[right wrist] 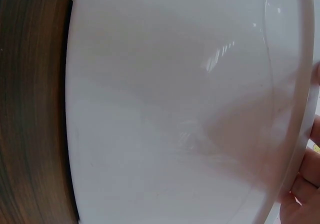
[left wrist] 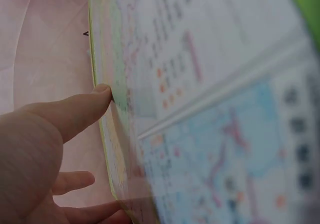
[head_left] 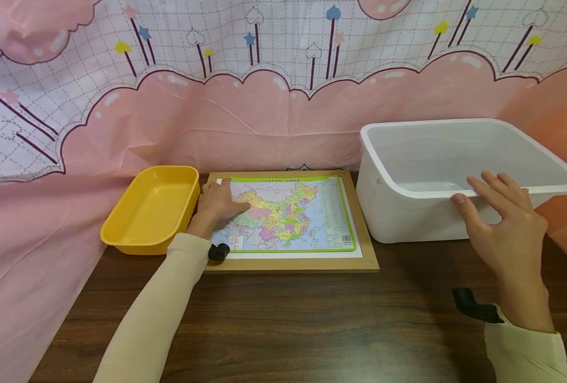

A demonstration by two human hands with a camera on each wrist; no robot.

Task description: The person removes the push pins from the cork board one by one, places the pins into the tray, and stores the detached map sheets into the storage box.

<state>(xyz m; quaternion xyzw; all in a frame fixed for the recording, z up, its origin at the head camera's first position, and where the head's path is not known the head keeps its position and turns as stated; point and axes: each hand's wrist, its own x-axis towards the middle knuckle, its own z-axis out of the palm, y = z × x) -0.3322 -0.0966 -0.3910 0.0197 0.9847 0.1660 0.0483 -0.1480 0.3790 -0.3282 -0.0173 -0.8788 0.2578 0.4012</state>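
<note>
A printed map (head_left: pixel 283 215) with a green border lies on a white sheet (head_left: pixel 293 255), both on a brown board (head_left: pixel 293 265). My left hand (head_left: pixel 216 203) rests at the map's left side, thumb stretched toward its middle and fingers near its upper left corner. In the left wrist view the thumb (left wrist: pixel 82 111) tip is right at the map (left wrist: pixel 210 149) surface. Fingers spread, my right hand (head_left: pixel 508 234) is raised at the front rim of a white plastic tub (head_left: pixel 408 213). The right wrist view shows its fingers (right wrist: pixel 310 169) at the tub's edge.
A yellow tray (head_left: pixel 187 213) stands left of the board, close to my left hand. Behind everything hangs a pink and white patterned cloth (head_left: pixel 264 122). The dark wooden table (head_left: pixel 293 324) stretches in front. Each wrist has a black strap.
</note>
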